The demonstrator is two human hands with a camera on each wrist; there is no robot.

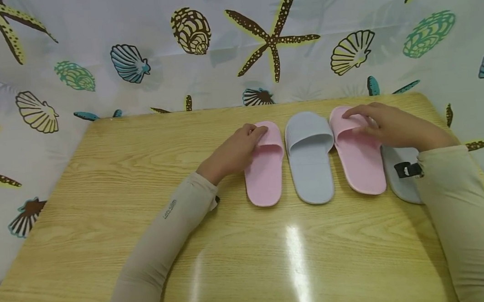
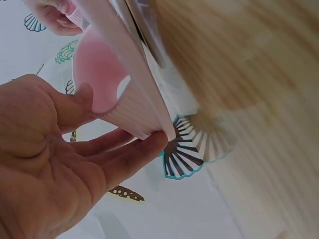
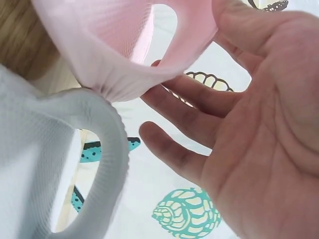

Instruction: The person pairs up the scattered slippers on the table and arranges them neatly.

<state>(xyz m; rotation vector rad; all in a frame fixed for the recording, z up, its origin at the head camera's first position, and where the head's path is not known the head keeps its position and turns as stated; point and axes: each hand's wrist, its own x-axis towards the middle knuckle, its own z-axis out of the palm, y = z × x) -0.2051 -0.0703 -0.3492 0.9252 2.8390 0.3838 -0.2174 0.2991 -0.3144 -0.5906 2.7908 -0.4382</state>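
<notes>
Four slippers would be a count too high, so several slippers stand in a row, pink and grey by turns. My left hand (image 1: 235, 151) grips the strap of the leftmost pink slipper (image 1: 264, 181); in the left wrist view the thumb lies at the strap opening and the fingers outside. My right hand (image 1: 392, 125) holds the other pink slipper (image 1: 364, 169) by its strap, fingers along its outer side. Between the pink slippers lies a grey slipper (image 1: 314, 179). A second grey slipper (image 1: 402, 190) is partly hidden under my right wrist.
The slippers lie near the far edge of a wood-grain table (image 1: 143, 151). Behind it hangs a white cloth (image 1: 229, 74) printed with shells and starfish. Both forearms wear beige sleeves (image 1: 176, 227).
</notes>
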